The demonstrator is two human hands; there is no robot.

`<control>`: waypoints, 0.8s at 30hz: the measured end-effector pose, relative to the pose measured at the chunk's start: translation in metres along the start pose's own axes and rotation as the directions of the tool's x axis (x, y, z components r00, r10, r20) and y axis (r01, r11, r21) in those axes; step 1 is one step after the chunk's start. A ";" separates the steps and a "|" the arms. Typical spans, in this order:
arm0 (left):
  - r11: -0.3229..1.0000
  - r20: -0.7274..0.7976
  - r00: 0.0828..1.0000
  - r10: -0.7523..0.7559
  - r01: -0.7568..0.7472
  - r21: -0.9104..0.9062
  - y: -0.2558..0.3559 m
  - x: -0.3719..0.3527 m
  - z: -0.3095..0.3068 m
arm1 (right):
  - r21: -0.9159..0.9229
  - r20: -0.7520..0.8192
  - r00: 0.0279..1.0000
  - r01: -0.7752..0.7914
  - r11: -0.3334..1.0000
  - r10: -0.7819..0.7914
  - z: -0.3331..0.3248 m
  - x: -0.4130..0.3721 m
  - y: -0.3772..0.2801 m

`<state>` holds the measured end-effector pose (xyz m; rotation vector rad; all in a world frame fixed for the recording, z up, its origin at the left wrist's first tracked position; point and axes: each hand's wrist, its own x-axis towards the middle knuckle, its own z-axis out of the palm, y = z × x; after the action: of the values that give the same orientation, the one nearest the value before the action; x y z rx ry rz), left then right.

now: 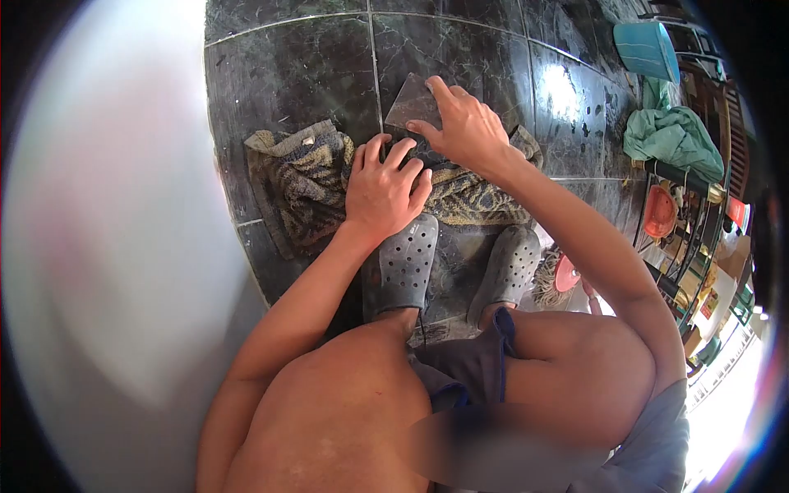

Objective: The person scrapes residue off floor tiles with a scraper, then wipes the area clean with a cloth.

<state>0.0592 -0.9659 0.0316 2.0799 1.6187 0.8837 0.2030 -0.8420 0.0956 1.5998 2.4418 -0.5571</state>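
Between the thumb and fingers of my right hand (467,123) is a flat, thin, see-through plate (413,105), tilted over the dark floor tiles. My left hand (386,187) rests with its fingers spread and bent on a crumpled patterned towel (308,181), close to the plate's lower edge. What lies under the left fingertips is hard to make out. The towel stretches to both sides of my hands, just in front of my grey clogs (408,259).
A pale wall (123,205) runs along the left. At the right are a blue bucket (646,51), green cloth (674,141), a rack with a red bowl (660,211), and a mop head (549,279) beside my right leg. Dark tiles (288,74) look wet in places.
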 end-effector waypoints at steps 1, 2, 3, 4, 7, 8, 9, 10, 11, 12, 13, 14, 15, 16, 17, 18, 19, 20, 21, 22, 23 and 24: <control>1.000 -0.002 1.000 0.000 0.000 0.001 0.000 0.000 0.000 | -0.002 -0.002 1.000 -0.004 1.000 0.004 0.001 -0.001 0.002; 1.000 -0.003 1.000 0.002 -0.002 0.002 -0.001 0.000 0.000 | -0.004 -0.002 1.000 -0.008 1.000 0.008 0.002 -0.002 0.003; 1.000 -0.004 1.000 0.004 -0.004 0.003 0.000 0.000 -0.001 | 0.001 0.001 1.000 -0.004 1.000 0.004 0.002 -0.003 0.005; 1.000 -0.005 1.000 0.005 -0.005 0.004 0.000 0.001 -0.001 | 0.006 0.005 1.000 0.001 1.000 -0.001 0.002 -0.004 0.007; 1.000 -0.004 1.000 0.004 -0.004 0.004 -0.001 0.000 0.001 | -0.001 0.001 1.000 0.000 1.000 0.000 0.002 -0.002 0.005; 1.000 -0.003 1.000 0.005 -0.005 0.006 -0.001 -0.001 0.000 | -0.007 -0.003 1.000 -0.005 1.000 0.005 0.002 -0.002 0.003; 1.000 -0.002 1.000 0.006 -0.006 0.008 -0.001 -0.001 0.000 | -0.003 0.000 1.000 -0.001 1.000 0.001 0.001 -0.001 0.001; 1.000 -0.005 1.000 0.008 -0.008 0.010 0.000 0.000 0.000 | -0.001 0.001 1.000 0.003 1.000 -0.003 0.000 0.001 -0.001; 1.000 -0.004 1.000 0.008 -0.008 0.009 0.000 0.000 0.000 | 0.000 0.003 1.000 0.007 1.000 -0.007 -0.001 0.001 -0.002; 1.000 -0.005 1.000 0.009 -0.009 0.008 0.000 0.001 -0.001 | 0.001 0.002 1.000 0.007 1.000 -0.007 0.000 0.002 -0.002; 1.000 -0.004 1.000 0.009 -0.009 0.007 0.000 0.000 -0.001 | 0.001 0.002 1.000 0.007 1.000 -0.007 0.001 0.001 -0.001; 1.000 -0.003 1.000 0.008 -0.008 0.009 0.000 0.000 -0.001 | -0.002 0.002 1.000 0.008 1.000 -0.008 0.001 0.001 0.000; 1.000 -0.003 1.000 0.005 -0.005 0.012 0.000 0.000 0.000 | -0.002 0.006 1.000 0.000 1.000 0.000 0.000 0.000 0.002; 1.000 -0.002 1.000 0.002 -0.002 0.014 0.000 0.000 0.000 | -0.001 0.011 1.000 -0.007 1.000 0.007 -0.001 -0.002 0.003; 1.000 -0.002 1.000 0.002 -0.002 0.014 0.000 0.000 0.000 | 0.000 0.018 1.000 -0.015 1.000 0.015 -0.001 -0.003 0.005; 1.000 -0.002 1.000 0.002 -0.002 0.014 0.000 0.000 0.000 | -0.006 0.004 1.000 -0.004 1.000 0.005 0.001 -0.004 0.008; 1.000 -0.001 1.000 0.002 -0.002 0.015 0.000 0.000 0.000 | -0.010 -0.009 1.000 0.006 1.000 -0.006 0.004 -0.005 0.010; 1.000 -0.002 1.000 0.001 -0.001 0.012 -0.001 0.000 0.000 | -0.012 -0.022 1.000 0.016 1.000 -0.016 0.006 -0.005 0.011; 1.000 -0.002 1.000 0.001 -0.001 0.010 0.000 0.000 0.000 | -0.006 -0.014 1.000 0.003 1.000 -0.003 0.006 -0.004 0.009; 1.000 -0.003 1.000 0.002 -0.002 0.007 0.000 0.000 0.000 | 0.000 -0.006 1.000 -0.011 1.000 0.011 0.005 -0.003 0.006; 1.000 -0.004 1.000 0.003 -0.003 0.009 0.000 0.000 -0.001 | 0.006 0.001 1.000 -0.024 1.000 0.024 0.004 -0.001 0.003; 1.000 -0.006 1.000 0.004 -0.004 0.012 0.000 0.000 -0.001 | 0.001 0.003 1.000 -0.016 1.000 0.016 0.003 0.001 0.000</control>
<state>0.0590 -0.9655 0.0323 2.0907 1.6274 0.8846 0.2019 -0.8421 0.0925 1.6161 2.4252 -0.5579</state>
